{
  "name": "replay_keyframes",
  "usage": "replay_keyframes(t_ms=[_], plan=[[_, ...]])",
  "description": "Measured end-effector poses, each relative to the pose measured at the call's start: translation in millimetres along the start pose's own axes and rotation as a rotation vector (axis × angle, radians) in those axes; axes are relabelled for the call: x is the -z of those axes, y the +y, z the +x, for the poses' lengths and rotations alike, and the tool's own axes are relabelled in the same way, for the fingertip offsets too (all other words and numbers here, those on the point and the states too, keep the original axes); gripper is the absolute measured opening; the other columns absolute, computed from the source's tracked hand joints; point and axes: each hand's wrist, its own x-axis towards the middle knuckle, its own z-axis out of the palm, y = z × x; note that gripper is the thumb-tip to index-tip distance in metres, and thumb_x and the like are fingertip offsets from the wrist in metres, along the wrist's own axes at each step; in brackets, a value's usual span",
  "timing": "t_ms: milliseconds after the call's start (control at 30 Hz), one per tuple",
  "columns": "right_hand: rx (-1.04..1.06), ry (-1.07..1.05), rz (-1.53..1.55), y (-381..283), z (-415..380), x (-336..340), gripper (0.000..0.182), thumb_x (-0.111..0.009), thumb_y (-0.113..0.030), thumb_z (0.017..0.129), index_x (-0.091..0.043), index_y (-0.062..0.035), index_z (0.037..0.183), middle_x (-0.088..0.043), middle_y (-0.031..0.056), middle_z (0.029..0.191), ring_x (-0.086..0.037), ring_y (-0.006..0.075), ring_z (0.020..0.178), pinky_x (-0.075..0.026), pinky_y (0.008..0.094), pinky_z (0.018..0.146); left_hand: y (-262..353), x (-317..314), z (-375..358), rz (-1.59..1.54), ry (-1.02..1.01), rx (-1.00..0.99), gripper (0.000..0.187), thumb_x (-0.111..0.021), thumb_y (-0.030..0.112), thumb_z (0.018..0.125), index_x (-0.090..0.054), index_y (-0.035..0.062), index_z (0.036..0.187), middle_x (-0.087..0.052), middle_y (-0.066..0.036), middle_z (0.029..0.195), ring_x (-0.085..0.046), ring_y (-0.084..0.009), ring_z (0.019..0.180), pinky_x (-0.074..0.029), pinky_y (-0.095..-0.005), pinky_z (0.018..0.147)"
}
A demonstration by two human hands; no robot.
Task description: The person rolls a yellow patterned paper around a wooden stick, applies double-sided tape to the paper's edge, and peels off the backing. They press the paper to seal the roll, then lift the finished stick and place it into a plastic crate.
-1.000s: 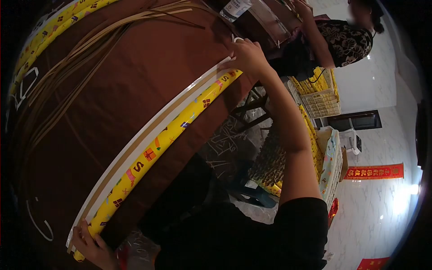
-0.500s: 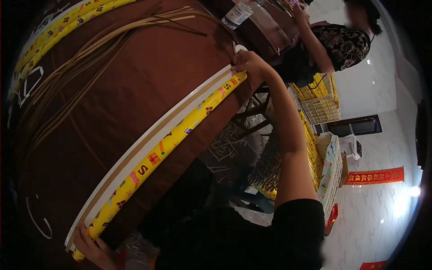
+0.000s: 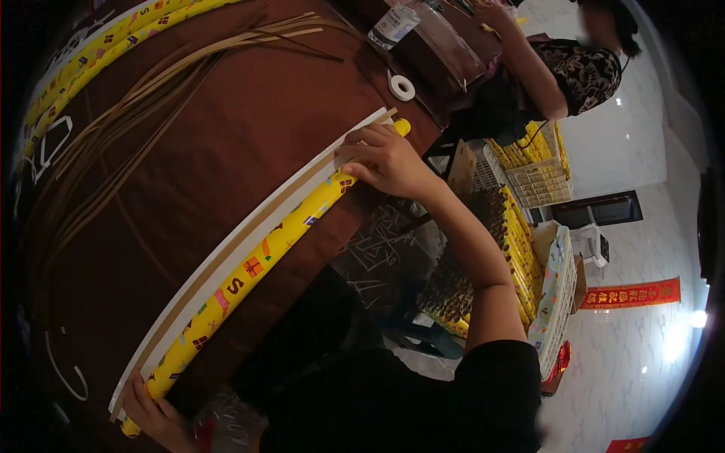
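A stretch of the yellow patterned roll [image 3: 285, 235] and of the tan strip [image 3: 226, 250] is covered by the right hand [image 3: 387, 160]. Near their lower ends, both are partly hidden by the left hand [image 3: 153, 415], whose wrist is cut off by the bottom edge. Whether the roll is gripped or only pressed cannot be told. The other yellow rolls [image 3: 97, 51] are cropped at the top. The co-worker's head [image 3: 630, 29] is cut by the top edge, the face blurred. Lettering on the bottle [image 3: 394, 27] is too small to be read
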Motion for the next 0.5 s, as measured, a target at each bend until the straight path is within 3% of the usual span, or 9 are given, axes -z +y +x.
replay_keyframes(t_ms=[100, 200, 267, 300, 333, 400, 467, 500], plan=[[0.006, -0.022, -0.026, 9, -5, 2, 0.023, -0.064, -0.026, 0.088, -0.07, -0.008, 0.102, -0.063, 0.0077, 0.101, -0.059, 0.027, 0.095, -0.045, 0.0379, 0.085, -10, -9, 0, 0.011, -0.041, -0.017, 0.044, -0.03, 0.028, 0.104, -0.046, 0.0093, 0.14, -0.045, -0.017, 0.138, -0.041, -0.035, 0.127, -0.036, -0.0482, 0.104], [0.003, 0.041, -0.096, 37, -13, 5, 0.022, -0.065, -0.03, 0.088, -0.073, -0.0107, 0.095, -0.065, 0.0055, 0.094, -0.06, 0.0247, 0.092, -0.045, 0.0373, 0.084, -15, -20, -4, -0.102, 0.099, -0.026, 0.043, -0.031, 0.028, 0.104, -0.045, 0.0093, 0.141, -0.044, -0.017, 0.138, -0.041, -0.0352, 0.127, -0.037, -0.047, 0.103], [-0.078, 0.066, -0.113, 58, -22, 8, 0.023, -0.06, -0.028, 0.092, -0.073, -0.0095, 0.093, -0.066, 0.006, 0.095, -0.06, 0.0251, 0.095, -0.044, 0.0383, 0.087, -1, 3, -4, -0.212, 0.014, 0.003, 0.042, -0.035, 0.023, 0.104, -0.044, 0.0079, 0.142, -0.044, -0.018, 0.137, -0.042, -0.0354, 0.126, -0.038, -0.0459, 0.102], [-0.119, 0.09, -0.111, 68, -25, 8, 0.023, -0.059, -0.027, 0.093, -0.073, -0.009, 0.093, -0.066, 0.0064, 0.096, -0.061, 0.0253, 0.096, -0.044, 0.0385, 0.088, 1, 4, -2, -0.212, 0.014, 0.008, 0.042, -0.035, 0.023, 0.104, -0.044, 0.0079, 0.142, -0.044, -0.018, 0.137, -0.042, -0.0354, 0.126, -0.038, -0.0459, 0.102], [-0.131, 0.065, -0.128, 76, -28, 11, 0.023, -0.052, -0.017, 0.095, -0.07, -0.0027, 0.099, -0.065, 0.0124, 0.101, -0.06, 0.0301, 0.098, -0.046, 0.0394, 0.089, 2, 6, 0, -0.16, -0.042, 0.055, 0.04, -0.037, 0.021, 0.103, -0.044, 0.0061, 0.14, -0.044, -0.018, 0.135, -0.042, -0.0356, 0.125, -0.038, -0.046, 0.102], [-0.146, 0.076, -0.121, 83, -30, 12, 0.024, -0.052, -0.017, 0.096, -0.07, -0.0024, 0.099, -0.066, 0.0125, 0.102, -0.06, 0.0298, 0.099, -0.046, 0.0391, 0.089, -11, -10, -1, -0.106, -0.093, 0.105, 0.039, -0.039, 0.018, 0.103, -0.045, 0.0043, 0.139, -0.045, -0.019, 0.133, -0.042, -0.0358, 0.124, -0.038, -0.0461, 0.101], [-0.151, 0.085, -0.105, 88, -32, 11, 0.024, -0.051, -0.016, 0.096, -0.07, -0.0017, 0.099, -0.066, 0.0124, 0.103, -0.061, 0.0295, 0.098, -0.047, 0.0387, 0.088, -35, -41, -4, -0.354, 0.342, -0.191, 0.034, -0.041, 0.015, 0.102, -0.049, 0.001, 0.132, -0.045, -0.021, 0.132, -0.044, -0.0371, 0.122, -0.039, -0.0475, 0.1], [-0.177, 0.118, -0.083, 88, -32, 10, 0.025, -0.054, -0.02, 0.095, -0.07, -0.0003, 0.094, -0.067, 0.0132, 0.1, -0.062, 0.0303, 0.096, -0.047, 0.0394, 0.086, -34, -41, -7, -0.342, 0.34, -0.177, 0.034, -0.041, 0.015, 0.102, -0.049, 0.001, 0.132, -0.045, -0.021, 0.132, -0.044, -0.0371, 0.122, -0.039, -0.0475, 0.1]])
